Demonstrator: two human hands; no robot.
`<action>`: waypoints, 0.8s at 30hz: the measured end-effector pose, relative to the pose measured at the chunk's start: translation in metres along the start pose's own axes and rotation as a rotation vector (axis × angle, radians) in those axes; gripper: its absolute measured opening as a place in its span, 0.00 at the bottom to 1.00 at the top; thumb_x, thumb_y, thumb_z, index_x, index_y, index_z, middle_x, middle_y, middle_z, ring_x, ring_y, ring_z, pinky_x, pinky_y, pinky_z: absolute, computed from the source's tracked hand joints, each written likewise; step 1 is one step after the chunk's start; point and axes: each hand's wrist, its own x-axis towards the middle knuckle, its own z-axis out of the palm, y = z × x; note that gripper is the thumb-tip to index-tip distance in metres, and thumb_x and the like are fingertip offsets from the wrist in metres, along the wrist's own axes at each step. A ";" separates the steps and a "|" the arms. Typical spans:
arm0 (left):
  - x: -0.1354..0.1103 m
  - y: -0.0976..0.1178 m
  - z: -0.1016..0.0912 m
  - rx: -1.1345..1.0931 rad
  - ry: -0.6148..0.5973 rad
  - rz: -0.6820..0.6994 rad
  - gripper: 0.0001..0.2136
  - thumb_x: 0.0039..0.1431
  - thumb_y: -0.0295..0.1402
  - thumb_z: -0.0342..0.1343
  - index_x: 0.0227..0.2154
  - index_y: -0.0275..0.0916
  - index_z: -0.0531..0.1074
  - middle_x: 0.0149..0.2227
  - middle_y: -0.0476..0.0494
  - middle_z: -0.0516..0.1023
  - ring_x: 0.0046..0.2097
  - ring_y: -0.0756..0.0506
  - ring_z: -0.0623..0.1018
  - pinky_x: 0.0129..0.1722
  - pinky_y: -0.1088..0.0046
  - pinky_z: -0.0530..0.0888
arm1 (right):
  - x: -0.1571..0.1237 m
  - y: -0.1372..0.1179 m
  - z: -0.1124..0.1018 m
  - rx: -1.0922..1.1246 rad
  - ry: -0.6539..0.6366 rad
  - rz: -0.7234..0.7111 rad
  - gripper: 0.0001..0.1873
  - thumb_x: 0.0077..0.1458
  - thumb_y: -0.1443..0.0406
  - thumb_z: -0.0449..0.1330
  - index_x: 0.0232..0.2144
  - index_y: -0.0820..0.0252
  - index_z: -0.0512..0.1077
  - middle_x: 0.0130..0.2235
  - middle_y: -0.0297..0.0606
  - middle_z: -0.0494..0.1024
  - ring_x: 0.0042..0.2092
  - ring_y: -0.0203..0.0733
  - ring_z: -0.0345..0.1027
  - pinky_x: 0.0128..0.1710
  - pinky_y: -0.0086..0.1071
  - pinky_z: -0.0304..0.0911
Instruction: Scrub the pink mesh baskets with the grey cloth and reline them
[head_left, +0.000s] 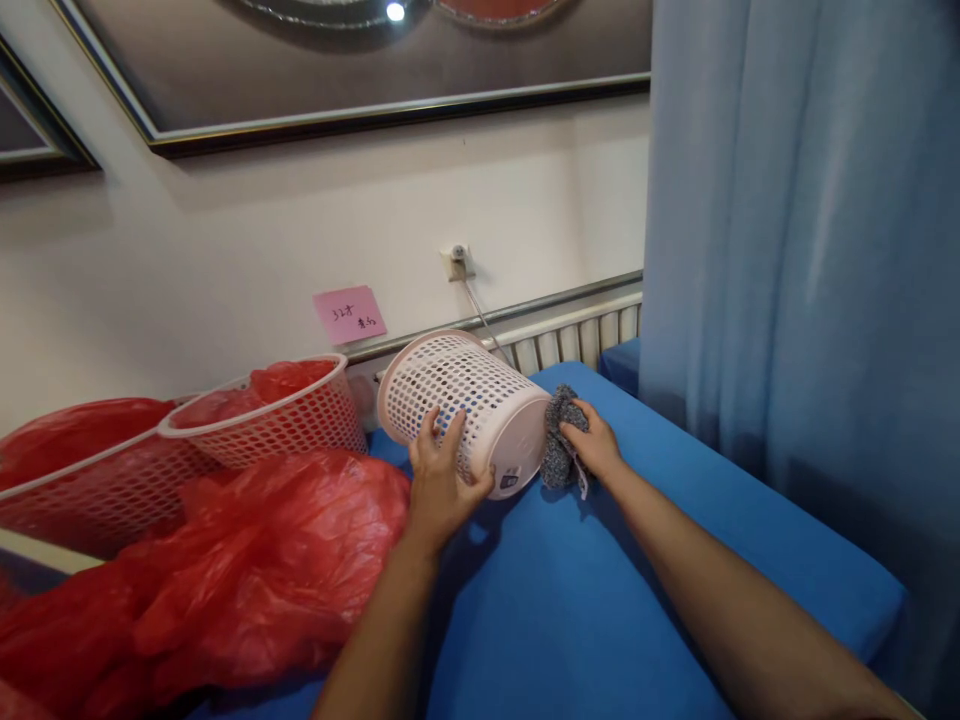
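Note:
A white plastic waste basket [450, 385] with a perforated wall lies tilted on its side on the blue bed [592, 590], its solid base turned to the right and toward me. My left hand [442, 480] grips it near the base, fingers spread over the perforated side and thumb at the base's edge. In my right hand [596, 440] is a bunched grey cloth [561, 440] with a small white tag hanging down. The cloth touches or nearly touches the right edge of the base. My right fingertips are partly hidden in its folds.
Red plastic bags [292, 560] heap up left of my left forearm. Behind them stand a red-lined basket [330, 410] and another [105, 490]. A radiator [585, 335] and a plugged-in socket [457, 265] are at the wall; a blue curtain [787, 220] hangs at right.

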 end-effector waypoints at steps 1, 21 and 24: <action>-0.002 0.001 0.001 0.000 0.015 -0.007 0.38 0.49 0.36 0.67 0.64 0.39 0.64 0.68 0.28 0.55 0.64 0.25 0.63 0.62 0.42 0.65 | -0.004 -0.004 0.001 -0.019 0.031 -0.016 0.29 0.49 0.59 0.61 0.55 0.56 0.70 0.53 0.43 0.78 0.53 0.52 0.72 0.59 0.50 0.65; -0.004 0.004 0.015 -0.050 0.004 0.040 0.37 0.50 0.35 0.66 0.64 0.38 0.63 0.62 0.30 0.64 0.62 0.30 0.67 0.61 0.48 0.68 | -0.027 -0.009 0.019 -0.140 0.055 -0.174 0.25 0.55 0.59 0.59 0.55 0.57 0.67 0.55 0.46 0.75 0.57 0.50 0.69 0.59 0.44 0.64; -0.004 0.007 0.015 -0.049 0.001 0.038 0.37 0.50 0.35 0.65 0.64 0.38 0.63 0.61 0.31 0.64 0.61 0.30 0.68 0.61 0.48 0.69 | -0.037 -0.015 0.023 -0.183 0.002 -0.225 0.26 0.56 0.61 0.59 0.57 0.57 0.66 0.58 0.47 0.72 0.61 0.49 0.65 0.62 0.42 0.60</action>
